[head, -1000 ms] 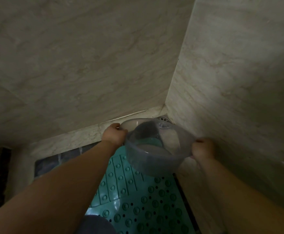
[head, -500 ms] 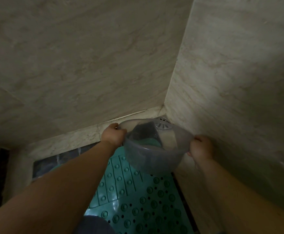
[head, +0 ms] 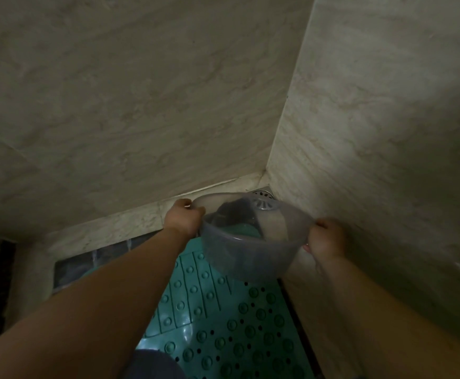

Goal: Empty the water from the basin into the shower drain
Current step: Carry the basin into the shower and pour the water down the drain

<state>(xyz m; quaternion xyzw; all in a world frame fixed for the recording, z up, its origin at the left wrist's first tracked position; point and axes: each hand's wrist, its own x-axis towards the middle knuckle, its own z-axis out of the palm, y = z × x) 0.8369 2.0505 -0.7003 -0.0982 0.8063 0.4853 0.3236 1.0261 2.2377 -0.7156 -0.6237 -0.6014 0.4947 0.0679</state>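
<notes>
Hands: two. Left hand (head: 182,220) clamped on left rim of basin (head: 253,247), right hand (head: 326,240) clamped on right rim. One see-through basin, middle of frame, held up over floor, far edge tipped toward corner. Water inside: cannot tell. One round drain (head: 263,194) just past far rim, in corner where two walls meet. One green bumpy mat (head: 223,318) under basin, lower middle.

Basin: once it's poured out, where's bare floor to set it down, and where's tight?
Free: the teal mat below the basin, between both forearms. Also the pale ledge along the back wall, left of the left hand. Tight: the corner drain, and the right hand close to the side wall.
</notes>
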